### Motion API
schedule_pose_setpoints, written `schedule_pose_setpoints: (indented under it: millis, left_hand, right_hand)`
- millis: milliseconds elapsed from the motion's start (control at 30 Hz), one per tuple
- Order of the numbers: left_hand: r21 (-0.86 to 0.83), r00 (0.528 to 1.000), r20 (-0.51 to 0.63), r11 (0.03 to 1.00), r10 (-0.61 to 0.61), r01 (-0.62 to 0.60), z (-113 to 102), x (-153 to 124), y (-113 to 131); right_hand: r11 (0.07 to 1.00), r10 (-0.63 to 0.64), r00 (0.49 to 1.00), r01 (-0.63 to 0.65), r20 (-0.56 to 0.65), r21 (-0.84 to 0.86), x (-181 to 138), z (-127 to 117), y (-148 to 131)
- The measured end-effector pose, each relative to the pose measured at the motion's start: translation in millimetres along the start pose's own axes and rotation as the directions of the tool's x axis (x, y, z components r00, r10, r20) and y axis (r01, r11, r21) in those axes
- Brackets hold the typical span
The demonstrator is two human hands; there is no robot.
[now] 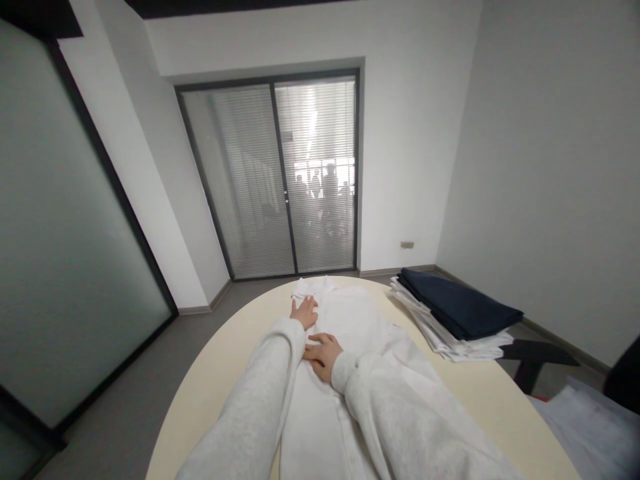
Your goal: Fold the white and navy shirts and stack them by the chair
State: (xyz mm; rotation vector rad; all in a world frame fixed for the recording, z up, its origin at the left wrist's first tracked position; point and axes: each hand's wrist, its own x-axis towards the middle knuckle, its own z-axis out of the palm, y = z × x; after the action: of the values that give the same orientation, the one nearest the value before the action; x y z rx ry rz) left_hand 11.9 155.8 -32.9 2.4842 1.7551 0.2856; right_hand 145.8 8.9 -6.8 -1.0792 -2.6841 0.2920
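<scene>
Pressing palms down on the white shirt [360,327], we have our left hand [304,312] just above our right hand [323,355]. Our fingers [310,303] lie stretched flat and grip nothing. The shirt lies lengthwise on the cream worktop [215,380], at lower centre of the frame. Uneven pressure could, we judge, bunch the thin cloth. A folded stack [455,310] sits at mid right.

Shirt [350,320] runs off frame at 6 o'clock; sleeves [260,400] cover its middle. Figures [325,190] behind blinds [240,187] at 12: blurred. White stack [450,343] at 2 mostly under navy cloth [457,303].
</scene>
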Motion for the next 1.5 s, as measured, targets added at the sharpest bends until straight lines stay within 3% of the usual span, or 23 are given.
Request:
schedule_pose_setpoints:
  millis: [100, 200, 300, 367, 567, 733, 1033, 1233, 1400, 1500]
  left_hand:
    - [0.004, 0.998, -0.058, 1.000, 0.009, -0.009, -1.1, -1.1, -0.2]
    - [-0.016, 0.974, -0.226, 0.999, -0.033, 0.030, -3.8, -2.9, -4.3]
    - [-0.063, 0.897, -0.394, 0.980, -0.198, 0.189, -5.4, -2.8, -14.0]
    - [-0.116, 0.846, -0.425, 0.946, -0.322, 0.303, -5.2, -1.1, -21.7]
    - [-0.286, 0.841, -0.237, 0.862, -0.487, 0.418, -3.9, 13.5, -40.5]
    - [-0.368, 0.834, -0.190, 0.825, -0.519, 0.429, -3.8, 27.5, -57.9]
    - [-0.429, 0.881, -0.226, 0.854, -0.416, 0.293, -1.2, 45.0, -80.6]
    - [-0.362, 0.891, -0.281, 0.899, -0.358, 0.247, -2.6, 59.0, -79.9]
    - [-0.301, 0.932, -0.220, 0.928, -0.289, 0.217, -4.5, 62.4, -79.9]
    - [-0.240, 0.928, -0.229, 0.941, -0.295, 0.240, -9.3, 55.1, -77.2]
  right_hand:
    - [1.000, 0.007, 1.000, -0.007, 0.016, -0.004, -0.3, 0.2, -1.2]
    - [0.996, 0.088, 0.996, -0.087, 0.031, -0.033, 0.0, 2.4, -2.5]
    - [0.984, 0.168, 0.986, -0.167, 0.011, -0.054, 0.6, 5.9, -2.9]
    - [0.982, 0.178, 0.984, -0.176, 0.019, -0.069, 0.8, 8.0, -2.7]
    - [0.983, 0.155, 0.987, -0.150, 0.038, -0.104, 0.6, 9.1, -2.7]
    - [0.985, 0.146, 0.989, -0.142, 0.030, -0.100, -0.4, 5.9, -4.1]
    - [0.988, 0.125, 0.992, -0.124, 0.007, -0.087, -1.7, 3.8, -5.3]
    - [0.992, 0.102, 0.995, -0.103, -0.016, -0.079, -2.2, 4.7, -4.8]
    - [0.992, 0.102, 0.995, -0.102, -0.008, -0.076, -2.5, 4.7, -4.2]
    - [0.992, 0.105, 0.995, -0.104, 0.000, -0.071, -2.2, 4.2, -4.3]
